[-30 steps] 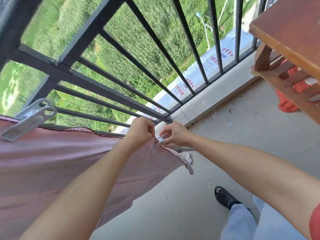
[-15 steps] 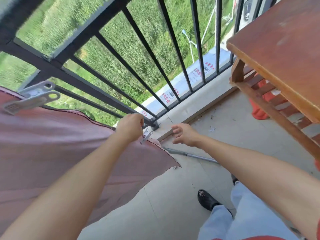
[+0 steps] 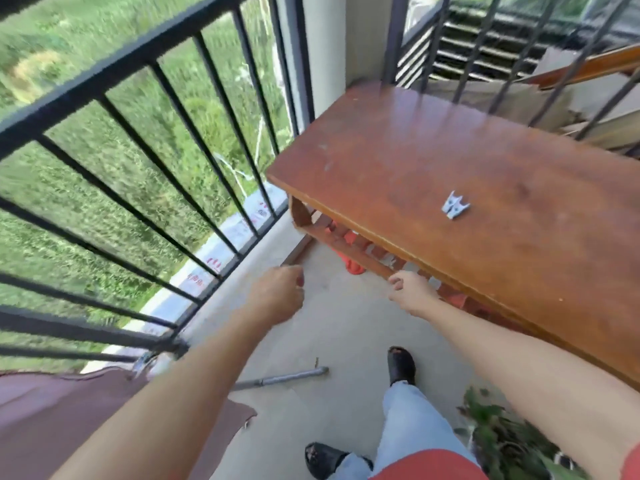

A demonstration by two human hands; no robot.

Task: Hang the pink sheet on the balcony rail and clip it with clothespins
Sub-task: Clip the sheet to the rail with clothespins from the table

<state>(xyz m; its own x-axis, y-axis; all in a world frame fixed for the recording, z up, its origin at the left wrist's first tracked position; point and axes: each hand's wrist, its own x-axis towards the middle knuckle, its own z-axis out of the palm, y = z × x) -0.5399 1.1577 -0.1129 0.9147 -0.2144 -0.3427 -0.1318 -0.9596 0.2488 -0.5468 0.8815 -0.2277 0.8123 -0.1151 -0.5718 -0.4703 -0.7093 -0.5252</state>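
1. Your left grip [image 3: 278,294] is in the air with its fingers curled in and nothing showing inside; your right grip [image 3: 412,292] is loose and empty, fingers apart, just short of the near edge of the surface [image 3: 398,161].
2. By my reading you are between pins; one pin [image 3: 143,363] sits at the sheet's near end by the rail [image 3: 86,332], and you face the spare pins [image 3: 455,206], so fetching the next one is the step in hand.
3. The spares lie side by side on the surface, well apart from both grips; the next move calls for lifting your right grip over the edge, pinching one spare by its handle end, then turning to the rail.
4. The sheet [image 3: 52,417] is low on your left, draped at the rail; it is dusky pink with soft folds; its free corner hangs toward the floor [image 3: 329,323], near a metal rod [image 3: 287,377]; blur hides how firmly the pin bites.
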